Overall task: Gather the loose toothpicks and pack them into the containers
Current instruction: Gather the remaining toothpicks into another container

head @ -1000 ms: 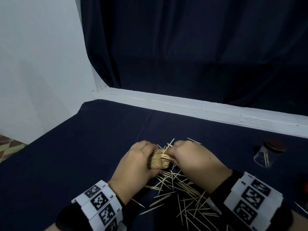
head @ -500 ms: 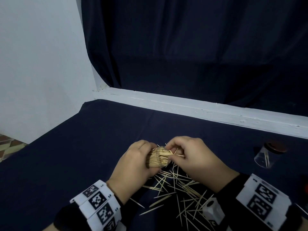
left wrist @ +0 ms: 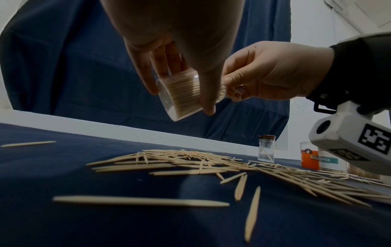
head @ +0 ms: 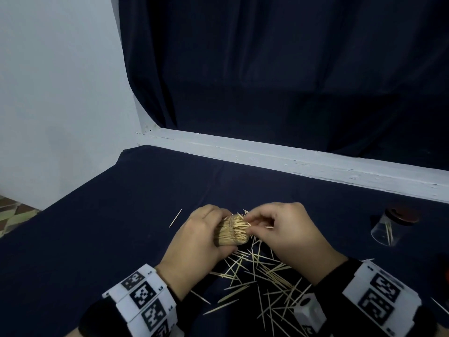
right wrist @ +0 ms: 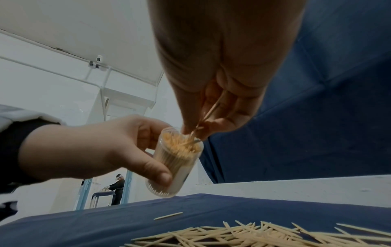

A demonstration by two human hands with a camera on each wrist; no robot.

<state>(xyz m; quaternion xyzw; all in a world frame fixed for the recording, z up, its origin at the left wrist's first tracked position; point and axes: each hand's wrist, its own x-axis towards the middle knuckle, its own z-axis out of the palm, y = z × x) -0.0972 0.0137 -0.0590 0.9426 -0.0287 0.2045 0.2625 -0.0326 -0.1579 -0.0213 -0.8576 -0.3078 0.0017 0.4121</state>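
My left hand grips a clear plastic container packed with toothpicks, tilted above the table. The same container shows its full mouth in the right wrist view, and its side in the left wrist view. My right hand pinches a few toothpicks and holds their tips at the container's mouth. A pile of loose toothpicks lies on the dark blue cloth below both hands. One stray toothpick lies to the left.
A nearly empty clear jar with a dark lid lies on its side at the right. An orange-labelled container stands further right. A white ledge borders the table's far edge. A person stands far off in a doorway.
Both hands have lifted slightly with the container. My right hand has shifted its pinch of toothpicks closer into the container's mouth.
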